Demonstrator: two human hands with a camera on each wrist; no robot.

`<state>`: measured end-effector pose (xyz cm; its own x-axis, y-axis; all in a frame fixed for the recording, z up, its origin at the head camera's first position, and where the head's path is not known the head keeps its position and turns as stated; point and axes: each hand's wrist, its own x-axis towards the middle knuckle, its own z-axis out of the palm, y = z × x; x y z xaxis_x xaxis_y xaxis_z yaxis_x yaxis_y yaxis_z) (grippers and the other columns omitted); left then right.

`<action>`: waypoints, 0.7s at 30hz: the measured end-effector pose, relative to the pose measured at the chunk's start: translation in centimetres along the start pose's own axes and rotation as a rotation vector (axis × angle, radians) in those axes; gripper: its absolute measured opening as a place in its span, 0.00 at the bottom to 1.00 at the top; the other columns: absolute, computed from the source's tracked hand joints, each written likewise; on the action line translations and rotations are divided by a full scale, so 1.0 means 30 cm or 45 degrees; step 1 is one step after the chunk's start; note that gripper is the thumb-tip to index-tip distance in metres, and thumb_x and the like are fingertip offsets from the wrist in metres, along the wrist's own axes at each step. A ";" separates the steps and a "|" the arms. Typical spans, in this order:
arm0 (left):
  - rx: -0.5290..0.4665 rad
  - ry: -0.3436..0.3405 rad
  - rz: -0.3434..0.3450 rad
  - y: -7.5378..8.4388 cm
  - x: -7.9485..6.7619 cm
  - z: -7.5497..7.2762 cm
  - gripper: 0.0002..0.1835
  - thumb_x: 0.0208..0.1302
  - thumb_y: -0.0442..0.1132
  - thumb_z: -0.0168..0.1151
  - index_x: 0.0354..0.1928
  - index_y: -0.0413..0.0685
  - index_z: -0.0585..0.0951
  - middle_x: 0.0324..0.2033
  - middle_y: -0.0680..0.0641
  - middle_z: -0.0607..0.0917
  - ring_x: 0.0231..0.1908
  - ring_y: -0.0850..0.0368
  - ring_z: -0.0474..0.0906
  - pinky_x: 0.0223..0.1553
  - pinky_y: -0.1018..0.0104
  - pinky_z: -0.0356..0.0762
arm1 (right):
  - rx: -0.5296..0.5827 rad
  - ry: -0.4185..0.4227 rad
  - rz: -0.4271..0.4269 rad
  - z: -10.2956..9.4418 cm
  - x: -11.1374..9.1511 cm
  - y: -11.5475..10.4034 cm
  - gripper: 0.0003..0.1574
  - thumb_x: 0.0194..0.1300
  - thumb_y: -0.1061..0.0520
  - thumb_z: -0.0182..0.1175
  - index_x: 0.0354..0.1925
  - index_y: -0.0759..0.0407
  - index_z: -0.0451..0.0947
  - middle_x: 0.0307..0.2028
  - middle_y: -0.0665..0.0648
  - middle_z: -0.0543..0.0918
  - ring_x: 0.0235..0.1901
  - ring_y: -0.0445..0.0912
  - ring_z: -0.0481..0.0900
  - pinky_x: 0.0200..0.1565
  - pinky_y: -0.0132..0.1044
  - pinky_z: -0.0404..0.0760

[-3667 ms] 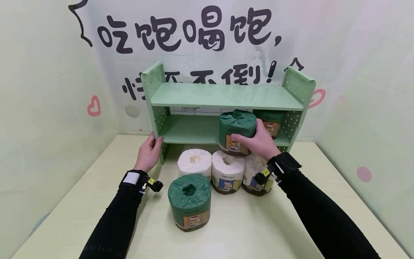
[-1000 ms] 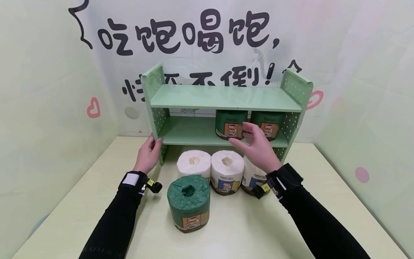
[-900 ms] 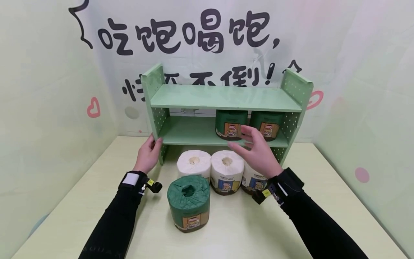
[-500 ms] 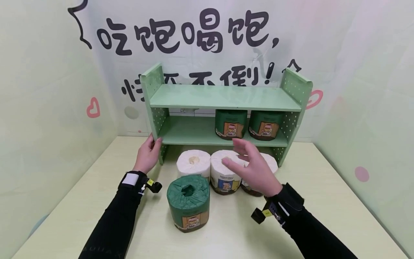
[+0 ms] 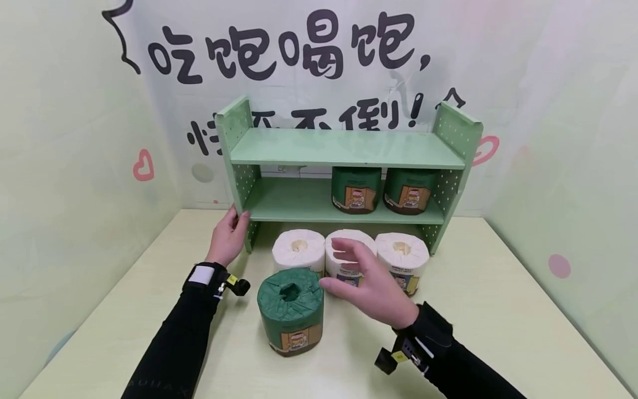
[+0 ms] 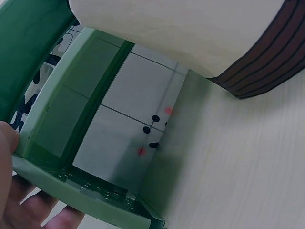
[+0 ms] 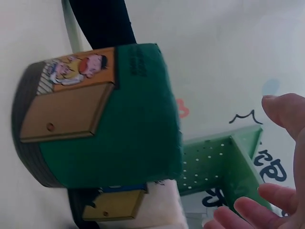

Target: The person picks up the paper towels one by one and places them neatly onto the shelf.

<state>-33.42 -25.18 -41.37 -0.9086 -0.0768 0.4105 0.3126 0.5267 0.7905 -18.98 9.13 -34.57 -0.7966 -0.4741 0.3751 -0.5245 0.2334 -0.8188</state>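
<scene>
My left hand (image 5: 228, 238) grips the left side panel of a light green two-tier shelf (image 5: 344, 147); in the left wrist view its fingers (image 6: 38, 205) wrap around the panel's edge. My right hand (image 5: 374, 288) holds nothing, fingers spread and relaxed, just right of a green-wrapped toilet roll (image 5: 291, 302) standing upright at the front of the table. That roll fills much of the right wrist view, with the right thumb and fingers apart from it. Two more green toilet rolls, one left (image 5: 355, 191) and one right (image 5: 410, 191), stand on the middle board.
Three white toilet rolls stand in a row before the shelf: left (image 5: 299, 249), middle (image 5: 349, 238), partly hidden by my right hand, and right (image 5: 402, 252). The left part of the middle board (image 5: 294, 199) is bare. Printed wall sheets enclose the table (image 5: 473, 321).
A green roll in my right hand went onto the middle board and was let go. My right hand then drew back, down and left towards the front green roll. The left hand stayed put.
</scene>
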 end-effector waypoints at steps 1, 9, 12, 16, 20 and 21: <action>0.000 -0.003 -0.001 0.000 0.002 0.003 0.27 0.79 0.55 0.45 0.74 0.57 0.62 0.59 0.37 0.75 0.54 0.47 0.73 0.50 0.43 0.75 | 0.001 -0.017 0.007 0.009 -0.001 0.020 0.42 0.66 0.55 0.68 0.71 0.58 0.59 0.66 0.55 0.65 0.62 0.50 0.65 0.61 0.54 0.69; -0.005 -0.002 0.000 -0.003 0.010 0.007 0.27 0.79 0.55 0.44 0.75 0.58 0.61 0.60 0.38 0.75 0.54 0.47 0.72 0.51 0.44 0.74 | 0.008 -0.157 0.073 0.077 -0.008 0.107 0.54 0.62 0.40 0.70 0.75 0.50 0.51 0.68 0.53 0.62 0.64 0.46 0.62 0.63 0.52 0.66; -0.006 -0.006 -0.005 0.001 0.008 0.002 0.28 0.79 0.56 0.44 0.75 0.58 0.61 0.60 0.38 0.75 0.54 0.47 0.72 0.51 0.44 0.74 | 0.012 -0.178 0.117 0.092 -0.011 0.107 0.57 0.59 0.40 0.71 0.75 0.48 0.50 0.68 0.52 0.61 0.64 0.46 0.62 0.64 0.53 0.65; -0.001 -0.001 -0.005 0.002 0.005 0.001 0.28 0.79 0.55 0.44 0.75 0.57 0.61 0.61 0.37 0.74 0.55 0.46 0.71 0.52 0.42 0.74 | 0.021 -0.201 0.160 0.118 -0.017 0.122 0.63 0.55 0.39 0.74 0.76 0.49 0.47 0.70 0.48 0.57 0.64 0.42 0.60 0.65 0.50 0.63; -0.001 0.001 0.003 0.001 0.005 0.005 0.27 0.79 0.55 0.44 0.75 0.57 0.61 0.60 0.37 0.75 0.55 0.45 0.72 0.52 0.41 0.74 | 0.014 -0.236 0.185 0.150 -0.023 0.149 0.70 0.51 0.37 0.76 0.76 0.48 0.43 0.70 0.46 0.54 0.64 0.40 0.59 0.64 0.52 0.63; 0.001 0.003 0.001 0.000 0.005 0.006 0.27 0.79 0.55 0.44 0.75 0.57 0.62 0.60 0.37 0.75 0.54 0.45 0.72 0.52 0.42 0.74 | 0.012 -0.247 0.197 0.158 -0.025 0.155 0.71 0.51 0.36 0.76 0.77 0.48 0.41 0.70 0.47 0.53 0.64 0.40 0.57 0.64 0.53 0.62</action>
<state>-33.62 -25.04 -41.39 -0.9076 -0.0783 0.4124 0.3133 0.5273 0.7898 -19.40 6.56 -40.71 -0.7938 -0.5880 0.1552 -0.3975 0.3084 -0.8642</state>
